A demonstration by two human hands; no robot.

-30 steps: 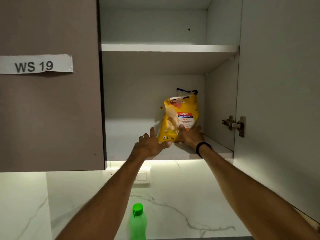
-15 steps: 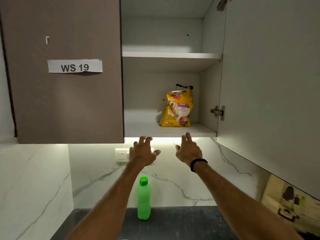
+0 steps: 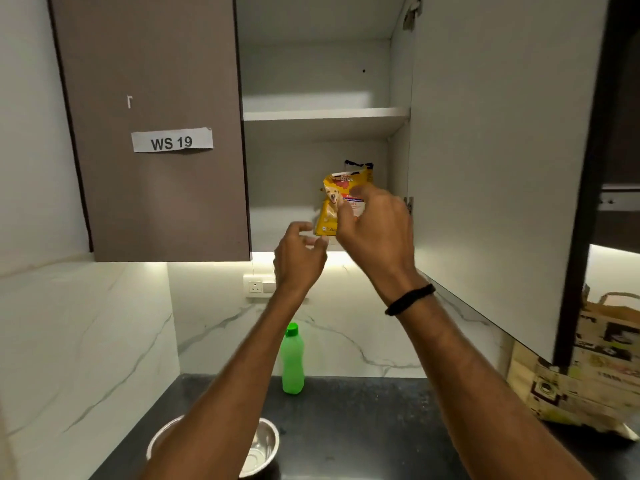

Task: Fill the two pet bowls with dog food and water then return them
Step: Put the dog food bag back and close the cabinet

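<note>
The yellow dog-food bag (image 3: 331,207) sits shelved in the cupboard (image 3: 311,81); the round steel bowl (image 3: 265,445) on the dark tabletop (image 3: 381,427) looks unfilled. Left hand (image 3: 299,258) and right hand (image 3: 375,233): grip loose, empty.

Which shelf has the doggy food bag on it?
The lower shelf: the yellow dog food bag stands there. No bag shows on the upper shelf.

Two bare forearms, one black wristband

The left forearm (image 3: 225,393) and right forearm (image 3: 478,375) are uncovered along all their visible length, as are the left grip (image 3: 299,251) and right grip (image 3: 375,230). The only thing worn is a thin black band (image 3: 410,299), matte and cord-like, sitting snug round the right wrist.
</note>
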